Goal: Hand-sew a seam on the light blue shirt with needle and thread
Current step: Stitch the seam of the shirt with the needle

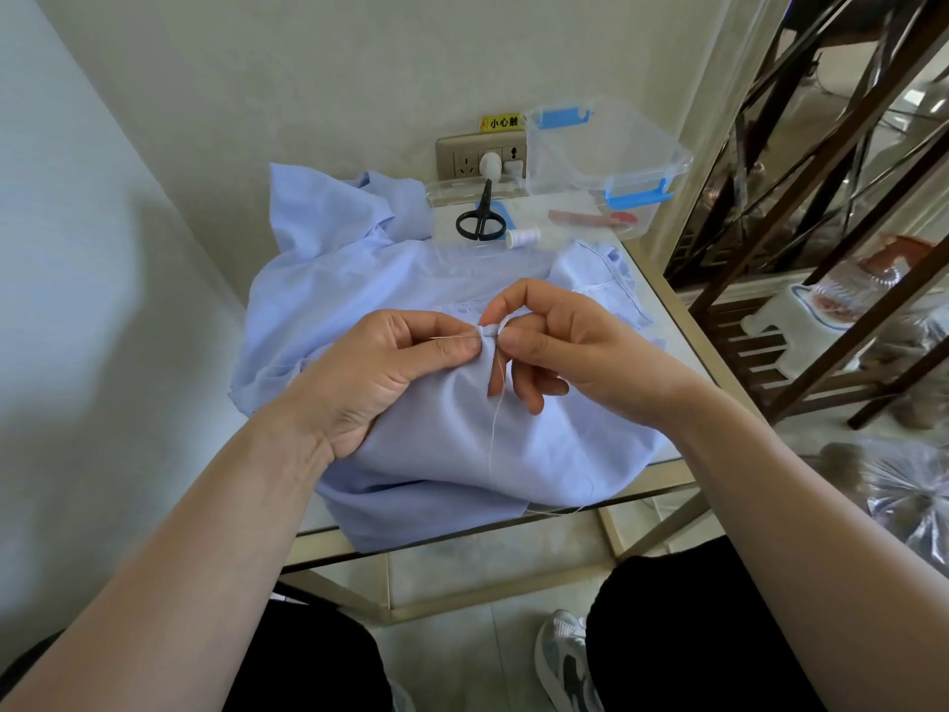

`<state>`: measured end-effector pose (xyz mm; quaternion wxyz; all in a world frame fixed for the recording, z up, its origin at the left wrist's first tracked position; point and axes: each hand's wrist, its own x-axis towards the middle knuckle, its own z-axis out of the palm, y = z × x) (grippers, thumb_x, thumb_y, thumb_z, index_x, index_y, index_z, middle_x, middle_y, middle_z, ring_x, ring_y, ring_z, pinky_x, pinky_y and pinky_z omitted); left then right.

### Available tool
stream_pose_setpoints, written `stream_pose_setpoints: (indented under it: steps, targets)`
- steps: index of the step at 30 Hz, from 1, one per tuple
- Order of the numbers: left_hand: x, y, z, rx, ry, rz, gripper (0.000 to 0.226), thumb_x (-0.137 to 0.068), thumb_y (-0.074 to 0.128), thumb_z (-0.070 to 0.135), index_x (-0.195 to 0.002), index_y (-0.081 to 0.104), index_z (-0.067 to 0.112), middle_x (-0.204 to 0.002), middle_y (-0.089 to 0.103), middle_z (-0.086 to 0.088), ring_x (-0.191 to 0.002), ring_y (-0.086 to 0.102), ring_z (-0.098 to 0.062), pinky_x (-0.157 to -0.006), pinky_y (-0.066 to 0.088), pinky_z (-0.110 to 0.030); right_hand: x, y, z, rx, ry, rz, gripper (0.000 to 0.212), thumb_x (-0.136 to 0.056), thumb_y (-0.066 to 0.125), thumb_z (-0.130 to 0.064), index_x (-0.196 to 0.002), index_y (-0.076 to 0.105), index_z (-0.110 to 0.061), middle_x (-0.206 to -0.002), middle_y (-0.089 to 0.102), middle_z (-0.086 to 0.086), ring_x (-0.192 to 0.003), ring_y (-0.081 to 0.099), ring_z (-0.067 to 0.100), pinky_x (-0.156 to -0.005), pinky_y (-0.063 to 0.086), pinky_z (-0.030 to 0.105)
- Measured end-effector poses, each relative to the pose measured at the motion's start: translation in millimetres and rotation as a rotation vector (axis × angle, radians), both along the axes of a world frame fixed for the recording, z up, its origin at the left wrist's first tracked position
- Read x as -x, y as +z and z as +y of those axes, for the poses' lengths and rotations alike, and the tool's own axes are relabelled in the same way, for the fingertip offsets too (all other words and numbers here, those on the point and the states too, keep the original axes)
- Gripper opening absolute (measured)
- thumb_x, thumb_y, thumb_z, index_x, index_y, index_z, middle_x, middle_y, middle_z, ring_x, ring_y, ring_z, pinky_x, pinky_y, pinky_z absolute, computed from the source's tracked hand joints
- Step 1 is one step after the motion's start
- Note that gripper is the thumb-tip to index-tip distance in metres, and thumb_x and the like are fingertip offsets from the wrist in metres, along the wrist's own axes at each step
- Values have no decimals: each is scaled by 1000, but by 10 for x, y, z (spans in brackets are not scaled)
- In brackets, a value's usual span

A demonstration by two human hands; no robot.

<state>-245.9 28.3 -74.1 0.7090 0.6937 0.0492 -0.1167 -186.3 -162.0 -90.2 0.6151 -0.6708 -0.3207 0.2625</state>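
Mid-bench (678, 331), the needle (454, 338) lies crosswise through a raised fold of the light blue shirt (359, 280), its free end nearer the left hand (380, 367), whose fingers pinch the cloth; the right hand (565, 346) pinches the fold's opposite side, and the thread (492, 434) hangs toward the front edge.

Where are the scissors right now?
Head view, at the back: the scissors lie on a clear tray, just left of the spool, below the socket.
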Motion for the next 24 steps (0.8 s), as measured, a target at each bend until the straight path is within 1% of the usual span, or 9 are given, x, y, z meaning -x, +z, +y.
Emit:
stream_pose_setpoints:
  steps: [3, 7, 8, 10, 11, 14, 18, 21, 24]
  targets:
    - [-6, -7, -2, 1, 13, -3, 12, -71, 69, 26, -72, 77, 17, -79, 73, -6, -79, 66, -11, -79, 53, -18, -16, 4, 3, -1, -5, 2, 4, -102, 44, -6, -99, 45, -8, -74, 70, 5, -52, 54, 15, -50, 28, 25]
    - [6, 15, -39, 63, 8, 1, 13, -75, 66, 21, -70, 77, 15, -78, 74, -7, -75, 69, -12, -72, 54, -18, -18, -14, 41, -19, -49, -22, 7, -101, 48, -4, -97, 47, -10, -76, 69, 3, -59, 57, 16, -52, 32, 22]
    - [2, 18, -45, 52, 37, -13, 12, -76, 67, 19, -68, 76, 16, -76, 74, -5, -74, 68, -11, -71, 53, -16, -19, -28, 49, -20, -109, -92, 7, -99, 51, -4, -98, 50, -11, -80, 69, 2, -66, 60, 15, -55, 37, 20]
    - [-19, 6, -40, -37, 121, -57, 18, -81, 69, 15, -65, 75, 20, -72, 72, 1, -71, 65, -7, -69, 51, -13, -21, -43, 56, -6, -287, -365, 7, -95, 60, -8, -99, 58, -12, -94, 68, -1, -81, 62, 12, -69, 45, 22]
    - [-29, -5, -37, -97, 151, -80, 22, -84, 70, 15, -63, 74, 21, -71, 71, 2, -71, 64, -5, -69, 50, -11, -19, -44, 57, 0, -365, -506, 7, -92, 64, -10, -98, 62, -13, -98, 67, -2, -86, 60, 11, -75, 44, 23]
    - [-25, -28, -48, -202, 159, -127, 23, -85, 70, 16, -64, 76, 24, -74, 72, 2, -73, 64, -5, -73, 49, -12, 0, -36, 76, 3, -413, -763, 5, -87, 71, -12, -91, 69, -11, -92, 65, 2, -82, 57, 11, -77, 42, 21]
    - [-9, -29, -57, -225, 129, -163, 21, -87, 69, 18, -69, 77, 24, -77, 74, 0, -76, 64, -7, -75, 49, -17, 8, -98, 135, 14, -389, -886, 2, -88, 70, -11, -86, 71, -9, -89, 63, 3, -81, 57, 15, -77, 48, 30]
    - [-13, -31, -51, -241, 137, -160, 19, -87, 69, 19, -69, 76, 23, -74, 72, 2, -73, 63, -6, -73, 48, -15, -8, -124, 175, 25, -403, -967, 7, -91, 65, -12, -88, 71, -8, -93, 59, 5, -87, 54, 16, -79, 45, 30]
    - [-12, -49, -50, -319, 141, -172, 23, -87, 69, 24, -64, 73, 26, -64, 67, 9, -65, 56, -2, -64, 43, -11, 46, -115, 227, 31, -387, -1067, 12, -94, 60, -13, -91, 70, -7, -96, 55, 6, -88, 49, 19, -78, 40, 29]
